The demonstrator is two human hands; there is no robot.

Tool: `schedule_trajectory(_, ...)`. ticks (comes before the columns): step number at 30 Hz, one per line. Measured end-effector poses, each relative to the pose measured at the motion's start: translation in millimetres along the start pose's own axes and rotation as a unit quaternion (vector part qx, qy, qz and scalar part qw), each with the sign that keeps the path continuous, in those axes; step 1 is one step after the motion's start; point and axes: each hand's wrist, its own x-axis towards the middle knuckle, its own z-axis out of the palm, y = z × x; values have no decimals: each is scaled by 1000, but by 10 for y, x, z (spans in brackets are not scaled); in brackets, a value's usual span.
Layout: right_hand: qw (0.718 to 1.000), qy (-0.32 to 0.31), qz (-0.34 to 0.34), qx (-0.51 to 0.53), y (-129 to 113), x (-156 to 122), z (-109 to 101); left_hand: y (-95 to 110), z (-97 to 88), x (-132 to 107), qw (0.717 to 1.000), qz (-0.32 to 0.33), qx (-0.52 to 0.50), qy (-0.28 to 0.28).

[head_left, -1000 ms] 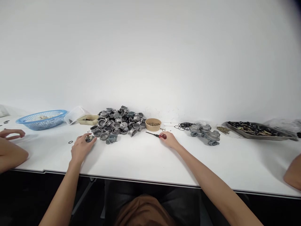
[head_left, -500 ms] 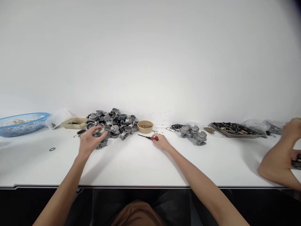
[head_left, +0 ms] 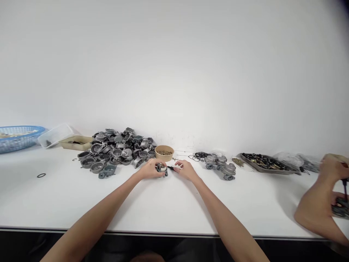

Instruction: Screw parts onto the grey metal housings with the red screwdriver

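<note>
My left hand [head_left: 149, 169] is closed round a small round grey metal housing [head_left: 165, 173], holding it just over the table. Its open side shows something pale inside, too small to make out. Facing it from the right, my right hand [head_left: 185, 170] pinches a screwdriver [head_left: 171, 167]. The dark front of the tool points left at the housing; whether the two touch I cannot tell. Behind both hands stands a tan paper bowl [head_left: 164, 158] of small brass-coloured screws. A heap of grey metal housings [head_left: 117, 149] lies to the left.
Several assembled grey units [head_left: 222, 165] and black rubber rings [head_left: 199, 156] lie to the right, before a tray [head_left: 268, 170] of dark and brass parts. Farther left are a yellowish tray [head_left: 76, 145], a blue basket [head_left: 21, 140] and a loose ring [head_left: 41, 175]. A co-worker's arm [head_left: 313, 207] reaches in at right.
My left hand has brought a housing rightward from the heap to the middle, near my right hand. My right hand stays with the screwdriver, its fingers shifted. The view has turned slightly.
</note>
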Motion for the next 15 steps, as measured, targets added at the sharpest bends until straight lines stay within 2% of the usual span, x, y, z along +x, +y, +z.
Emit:
schedule_trajectory(3, 998, 49, -28, -1, -97, 238, -43, -27, -28, -37, 1000, 7, -23, -14)
schedule_trajectory(5, 997, 49, -60, -21, -210, 479, -48, -63, -48, -22, 999, 1, -39, -22)
schedule_trajectory(7, 996, 14, -71, -53, -336, 756, -26, -104, -56, -4, 998, -6, -51, -28)
schedule_trajectory(9, 994, -33, -57, -89, -441, 1030, 31, -134, -51, 1, 997, -9, -63, -35)
schedule_trajectory(11, 992, -53, -40, -109, -499, 1259, 118, -140, -47, -9, 996, -2, -78, -43)
schedule_trajectory(15, 988, -83, -19, -132, -481, 1517, 299, -127, -114, -17, 995, 9, -88, -56)
